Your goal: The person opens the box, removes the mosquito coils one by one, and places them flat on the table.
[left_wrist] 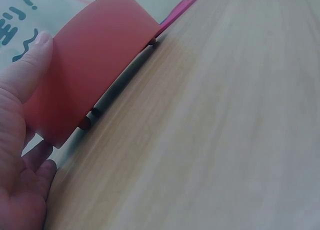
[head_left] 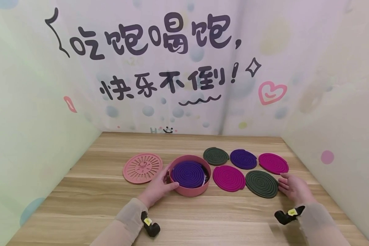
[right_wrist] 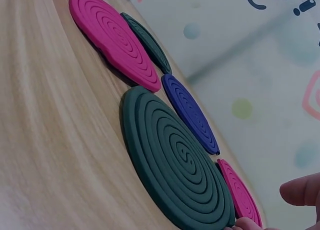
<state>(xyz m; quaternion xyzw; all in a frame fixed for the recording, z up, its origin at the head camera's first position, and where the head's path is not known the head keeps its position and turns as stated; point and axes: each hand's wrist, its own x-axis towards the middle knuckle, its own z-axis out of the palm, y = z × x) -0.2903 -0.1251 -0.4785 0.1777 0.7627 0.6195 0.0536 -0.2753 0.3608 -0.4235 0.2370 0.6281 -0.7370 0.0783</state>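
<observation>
The left hand (head_left: 156,189) holds the pink container (head_left: 190,192) by its side. The right hand (head_left: 296,189), thumb and fingers apart, is beside the nearer green coil (head_left: 262,184), perhaps touching its edge. The step seems to be reaching; next calls for a pinch, I judge.

Wooden table (head_left: 215,218) with container (head_left: 190,192), lid (head_left: 142,168), spiral discs (head_left: 262,183)

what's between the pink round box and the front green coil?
The front magenta coil lies between the round box and front green coil, in head view.
</observation>
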